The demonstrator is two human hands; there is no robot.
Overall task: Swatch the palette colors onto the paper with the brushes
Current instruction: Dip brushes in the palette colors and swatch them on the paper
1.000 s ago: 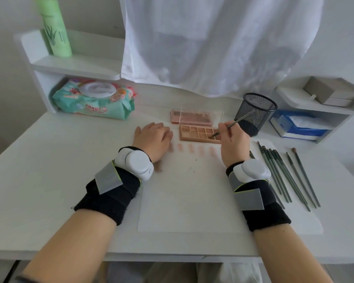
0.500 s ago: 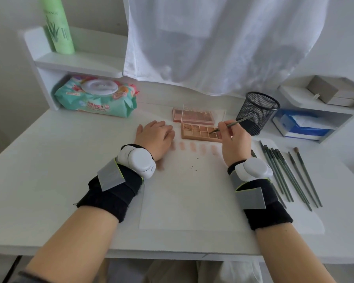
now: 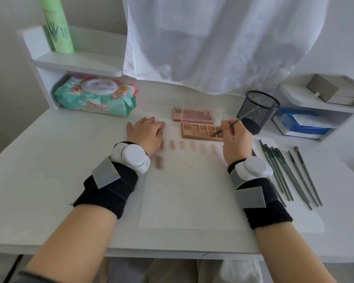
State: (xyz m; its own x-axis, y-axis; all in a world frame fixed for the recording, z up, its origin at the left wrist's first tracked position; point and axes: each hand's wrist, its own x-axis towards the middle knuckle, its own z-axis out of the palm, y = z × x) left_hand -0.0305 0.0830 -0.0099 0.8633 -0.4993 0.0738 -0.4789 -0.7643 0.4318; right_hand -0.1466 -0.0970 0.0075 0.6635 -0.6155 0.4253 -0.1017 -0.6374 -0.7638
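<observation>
the right hand [image 3: 236, 144] pinches a thin brush [image 3: 236, 121] between thumb and curled fingers, handle slanting up toward the mesh cup [image 3: 258, 111], tip down in a pan at the right end of the open palette [image 3: 200, 131]. judged purpose: loading colour for the next swatch. the palette sits at the far edge of the paper [image 3: 192, 190], likely so the dip and the stroke are one short move apart. the left hand [image 3: 146, 132] lies flat on the paper's far left corner, fingers straight and close together, holding nothing; this appears to pin the sheet against the brush's drag. a row of swatches [image 3: 192, 146] runs along the paper just below the palette, with one more [image 3: 159, 162] beginning a second row. spare brushes [image 3: 288, 172] lie side by side to the right of the paper, within reach of the working hand. a second palette [image 3: 192, 115] rests behind the first. most of the sheet is bare.
</observation>
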